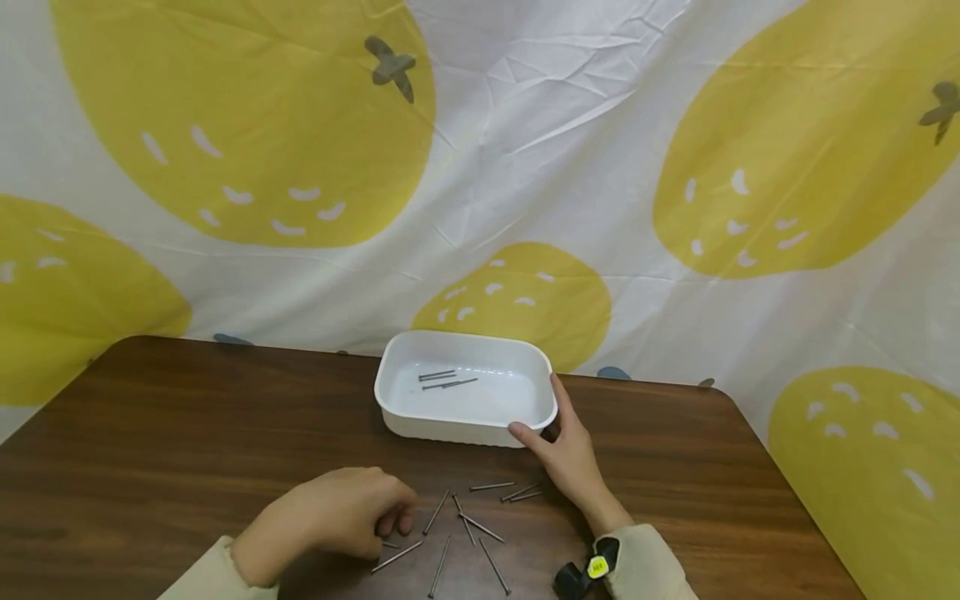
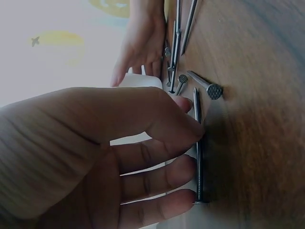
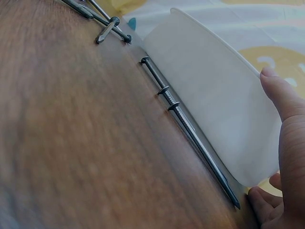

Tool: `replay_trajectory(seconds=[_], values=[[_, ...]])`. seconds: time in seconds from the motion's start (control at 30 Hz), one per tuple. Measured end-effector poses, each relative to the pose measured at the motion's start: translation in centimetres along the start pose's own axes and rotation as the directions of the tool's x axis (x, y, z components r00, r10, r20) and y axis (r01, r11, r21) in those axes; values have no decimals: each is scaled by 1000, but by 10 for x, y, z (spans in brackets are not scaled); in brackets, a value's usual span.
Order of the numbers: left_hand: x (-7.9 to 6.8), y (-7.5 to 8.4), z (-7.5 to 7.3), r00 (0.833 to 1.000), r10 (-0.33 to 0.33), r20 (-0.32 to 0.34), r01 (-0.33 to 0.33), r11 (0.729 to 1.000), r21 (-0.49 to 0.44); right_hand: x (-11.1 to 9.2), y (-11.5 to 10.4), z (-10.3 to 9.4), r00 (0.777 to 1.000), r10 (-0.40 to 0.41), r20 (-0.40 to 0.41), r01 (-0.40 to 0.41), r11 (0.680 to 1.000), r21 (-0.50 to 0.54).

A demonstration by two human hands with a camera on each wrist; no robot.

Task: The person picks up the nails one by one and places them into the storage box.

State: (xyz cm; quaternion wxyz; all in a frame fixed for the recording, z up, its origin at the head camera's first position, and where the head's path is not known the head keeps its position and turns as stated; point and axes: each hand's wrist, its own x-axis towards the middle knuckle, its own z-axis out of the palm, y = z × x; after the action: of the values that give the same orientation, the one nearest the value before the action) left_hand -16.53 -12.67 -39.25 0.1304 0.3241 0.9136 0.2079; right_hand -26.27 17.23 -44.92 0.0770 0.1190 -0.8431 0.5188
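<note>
Pinching the nail (image 2: 199,152) at the left hand (image 1: 337,510) mid-shank should lift it cleanly, though I cannot tell whether those fingers grasp it, with loose nails (image 1: 437,512) just right of them and the tray (image 1: 450,428) beyond, its end gripped by the right hand (image 1: 573,460).

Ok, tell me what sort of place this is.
Probably a makeshift indoor tabletop setup, though the wider room is out of view: a wood-grain table, a fruit-print cloth hanging behind it, and loose nails near a white tub.
</note>
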Motion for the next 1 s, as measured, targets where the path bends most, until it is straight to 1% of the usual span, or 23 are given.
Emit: replay_trajectory(seconds=[0.13, 0.37, 0.6, 1.0], values=[[0, 0, 1, 1000, 0, 4, 1, 1000, -12, 0, 0, 0, 1000, 3, -2, -3, 1000, 1], [2, -1, 3, 1000, 12, 9, -12, 1000, -17, 0, 0, 1, 1000, -16, -13, 16, 1000, -22], [3, 0, 4, 1000, 27, 12, -27, 1000, -8, 0, 0, 1, 1000, 6, -3, -6, 1000, -9], [3, 0, 2, 1000, -2, 11, 2, 1000, -30, 1, 2, 0, 1000, 15, 4, -15, 1000, -11]])
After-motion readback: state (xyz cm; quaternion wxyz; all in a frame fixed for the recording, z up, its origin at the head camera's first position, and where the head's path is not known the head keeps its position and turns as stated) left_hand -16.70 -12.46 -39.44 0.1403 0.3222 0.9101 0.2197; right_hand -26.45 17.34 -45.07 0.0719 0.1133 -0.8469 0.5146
